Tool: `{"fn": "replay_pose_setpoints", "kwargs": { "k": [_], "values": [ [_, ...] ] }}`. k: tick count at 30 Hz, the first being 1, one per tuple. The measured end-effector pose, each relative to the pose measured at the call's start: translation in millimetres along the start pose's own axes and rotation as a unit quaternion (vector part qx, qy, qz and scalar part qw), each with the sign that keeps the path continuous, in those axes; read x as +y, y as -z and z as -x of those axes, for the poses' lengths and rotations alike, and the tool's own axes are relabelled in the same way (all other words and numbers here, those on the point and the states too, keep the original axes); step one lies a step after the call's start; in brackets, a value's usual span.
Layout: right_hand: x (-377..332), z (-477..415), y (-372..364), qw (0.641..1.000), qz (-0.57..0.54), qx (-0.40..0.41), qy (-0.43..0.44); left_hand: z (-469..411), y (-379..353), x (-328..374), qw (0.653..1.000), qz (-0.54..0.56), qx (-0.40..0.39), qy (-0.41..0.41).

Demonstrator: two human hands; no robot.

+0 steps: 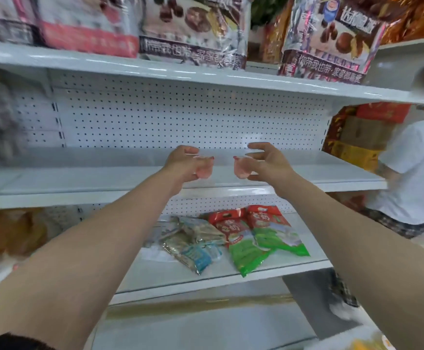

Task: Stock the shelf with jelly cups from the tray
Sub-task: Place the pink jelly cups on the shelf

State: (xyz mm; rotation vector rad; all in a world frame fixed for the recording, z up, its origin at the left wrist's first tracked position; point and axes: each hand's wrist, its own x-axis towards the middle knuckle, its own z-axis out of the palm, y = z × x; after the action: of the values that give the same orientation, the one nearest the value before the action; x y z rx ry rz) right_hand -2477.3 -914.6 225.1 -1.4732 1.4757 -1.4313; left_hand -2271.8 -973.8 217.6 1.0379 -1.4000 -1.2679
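Two hands, a cup each, above the mid shelf (pixel 79 176): L hand (pixel 182 162) curls round a pink jelly cup (pixel 204 171), R hand (pixel 267 162) pinches a second cup (pixel 241 170), fingers splayed. Prob. light, thin-walled, squashy w/ film lids; hold by the sides, gently. Snack bags (pixel 233 236) at 6 o'clock below, person (pixel 408 162) at 3 o'clock; neither looks in the way.

Red-green snack packs (pixel 264 238) & silver-blue packs (pixel 193 243) below; chestnut bags (pixel 195 29) up top; white-tee person (pixel 413 173) at rt.
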Motion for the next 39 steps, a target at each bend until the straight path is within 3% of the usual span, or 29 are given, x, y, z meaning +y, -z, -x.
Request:
{"fn": "replay_pose_setpoints", "kwargs": {
  "k": [12,17,20,33,39],
  "values": [
    [-52.7,-123.2,-259.1,0.996,-0.026,-0.08,0.019,-109.1,264.6,10.9,0.996,-0.038,0.084,0.005],
    [-65.5,-162.9,-347.9,0.993,-0.049,-0.103,0.008,-146.0,349.2,9.4,0.985,-0.106,0.134,0.004],
    [-65.7,-182.3,-385.7,0.993,-0.056,-0.1,0.001,-162.4,376.9,1.8,0.975,-0.155,0.16,-0.003],
    [-27.2,-254.8,-470.2,0.99,-0.07,-0.095,-0.084,-248.2,426.5,-65.6,0.968,-0.157,0.194,-0.025],
    [-1.0,-281.0,-493.8,0.996,0.008,-0.062,-0.067,-273.6,436.2,-82.9,0.965,-0.173,0.197,-0.011]
  ]
}}
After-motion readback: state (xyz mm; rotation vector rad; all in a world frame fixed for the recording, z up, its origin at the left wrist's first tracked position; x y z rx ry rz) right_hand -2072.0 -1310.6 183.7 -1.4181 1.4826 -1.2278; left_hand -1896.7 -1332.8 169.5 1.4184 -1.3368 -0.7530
